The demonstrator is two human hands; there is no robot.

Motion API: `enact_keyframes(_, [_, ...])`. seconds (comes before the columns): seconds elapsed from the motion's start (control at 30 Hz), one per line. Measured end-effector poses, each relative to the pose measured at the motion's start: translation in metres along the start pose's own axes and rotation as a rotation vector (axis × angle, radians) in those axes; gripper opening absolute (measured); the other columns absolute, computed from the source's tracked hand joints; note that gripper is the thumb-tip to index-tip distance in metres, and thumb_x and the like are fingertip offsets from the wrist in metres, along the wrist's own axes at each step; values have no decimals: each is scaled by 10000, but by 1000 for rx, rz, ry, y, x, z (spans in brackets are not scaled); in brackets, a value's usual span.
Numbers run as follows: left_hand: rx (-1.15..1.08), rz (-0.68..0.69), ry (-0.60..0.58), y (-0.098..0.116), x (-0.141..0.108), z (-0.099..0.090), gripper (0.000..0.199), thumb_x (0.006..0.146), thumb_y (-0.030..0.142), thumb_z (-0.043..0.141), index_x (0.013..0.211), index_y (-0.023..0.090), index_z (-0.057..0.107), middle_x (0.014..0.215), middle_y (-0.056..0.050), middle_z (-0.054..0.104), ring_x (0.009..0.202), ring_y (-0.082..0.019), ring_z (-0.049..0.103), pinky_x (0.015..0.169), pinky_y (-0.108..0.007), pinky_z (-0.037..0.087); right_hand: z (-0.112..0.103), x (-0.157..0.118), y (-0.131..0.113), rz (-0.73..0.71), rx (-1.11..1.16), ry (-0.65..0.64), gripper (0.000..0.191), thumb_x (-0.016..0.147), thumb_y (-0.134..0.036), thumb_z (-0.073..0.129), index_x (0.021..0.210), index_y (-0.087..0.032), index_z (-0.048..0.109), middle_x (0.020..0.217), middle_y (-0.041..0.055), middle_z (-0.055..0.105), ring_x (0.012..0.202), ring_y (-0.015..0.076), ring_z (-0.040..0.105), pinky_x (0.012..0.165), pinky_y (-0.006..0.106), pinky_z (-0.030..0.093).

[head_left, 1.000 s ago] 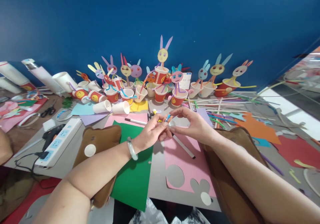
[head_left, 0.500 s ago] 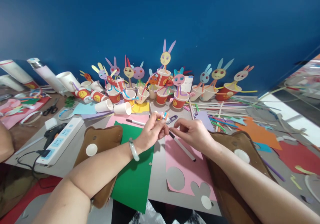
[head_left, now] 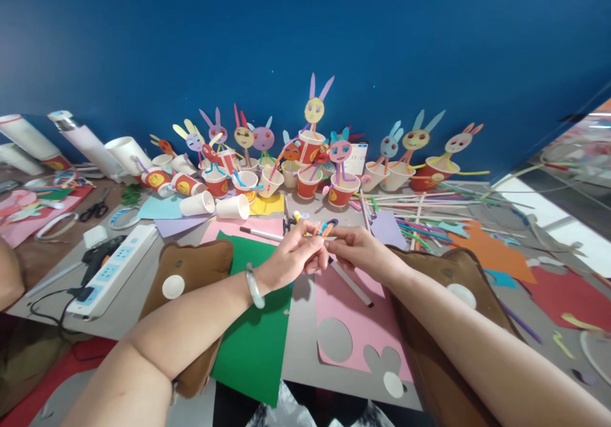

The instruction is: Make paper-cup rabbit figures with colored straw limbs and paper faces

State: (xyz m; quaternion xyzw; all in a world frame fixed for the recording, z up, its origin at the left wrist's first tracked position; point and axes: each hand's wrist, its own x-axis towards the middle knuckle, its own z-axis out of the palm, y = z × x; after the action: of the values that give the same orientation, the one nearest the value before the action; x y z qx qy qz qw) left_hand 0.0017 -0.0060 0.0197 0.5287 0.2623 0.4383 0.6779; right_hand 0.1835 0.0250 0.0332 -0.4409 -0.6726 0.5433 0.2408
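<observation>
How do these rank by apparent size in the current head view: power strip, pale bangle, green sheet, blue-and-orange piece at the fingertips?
Largest to smallest:
Green sheet
Power strip
Pale bangle
Blue-and-orange piece, by what shows; it is partly covered.

Bright tabletop (head_left: 305, 344), soft shadows, stretched blurry edges

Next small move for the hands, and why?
Probably a slight right hand adjustment to the small orange-and-blue piece, left hand steady: the left pinches the piece, and the right's fingertips are right beside it. Whether they touch it is hidden, so I'd go gently.
</observation>
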Motion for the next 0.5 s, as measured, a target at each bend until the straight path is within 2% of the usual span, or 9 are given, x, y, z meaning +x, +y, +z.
enact_keyframes(0.13, [6,-30,-35,0,-1,1,313,910,487,559,951,206,426,605,54,583,425,-52,414,435,-188,284,4,2,1,-39,64,97,443,756,-554,712,934,-148,725,549,-40,526,466,67,366,428,210,275])
enact_keyframes(0.23, [15,-49,-19,2,-1,1,318,907,492,560,952,203,435,612,50,586,435,-53,418,440,-192,281,2,1,-3,-59,52,146,426,748,-572,716,822,-153,698,550,-52,490,477,62,353,436,213,249])
enact_keyframes(0.37, [20,-49,15,5,-1,1,320,897,487,574,906,198,435,618,46,588,442,-49,404,452,-199,284,-5,-1,-4,-15,12,153,442,771,-590,695,875,-163,647,485,-74,459,440,69,356,427,220,237])
enact_keyframes(0.5, [25,-49,7,6,-1,1,322,888,478,592,896,188,453,632,30,609,442,-48,406,465,-207,298,-10,-1,-4,-19,58,150,445,773,-551,708,956,-164,590,454,-81,489,430,85,421,439,221,299])
